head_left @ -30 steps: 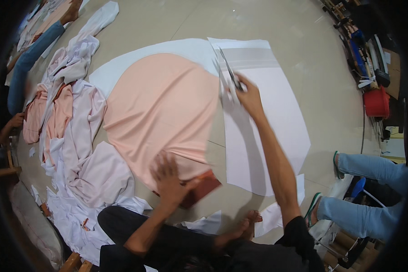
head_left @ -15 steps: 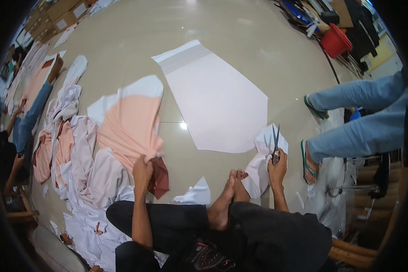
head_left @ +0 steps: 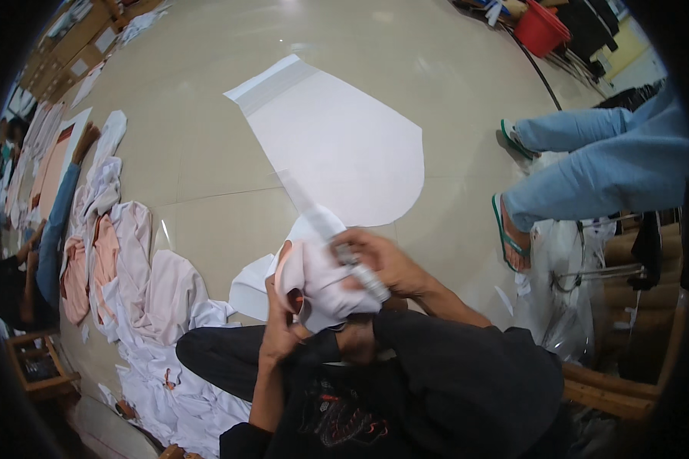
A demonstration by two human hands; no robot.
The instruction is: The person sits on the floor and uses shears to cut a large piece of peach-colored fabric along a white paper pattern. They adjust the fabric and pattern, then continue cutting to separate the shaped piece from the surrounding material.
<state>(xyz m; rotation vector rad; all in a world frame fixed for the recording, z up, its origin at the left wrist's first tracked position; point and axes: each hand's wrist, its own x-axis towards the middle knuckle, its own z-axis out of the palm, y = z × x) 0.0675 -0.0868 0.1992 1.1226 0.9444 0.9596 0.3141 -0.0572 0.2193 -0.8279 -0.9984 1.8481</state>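
A bunched pale pink cloth with a white end and a bit of orange-brown showing is gathered above my lap. My left hand grips it at its left side, fingers closed on the folds. In my right hand is a pair of scissors, its handles wrapped in something whitish. Motion smears the blades, which point up and left over the cloth; whether they are apart I cannot tell. Just left of the cloth, a white fabric piece lies on the floor.
A large flat pale pink panel lies ahead on the tiled floor. Heaped cloth fills the left side, with another person's arm beyond. A person in jeans stands at the right. A red bucket is at the far right.
My left hand has let go of the peach cloth and holds the pale pink one. My right hand has brought the scissors and that cloth leftward to my lap. The view has shifted.
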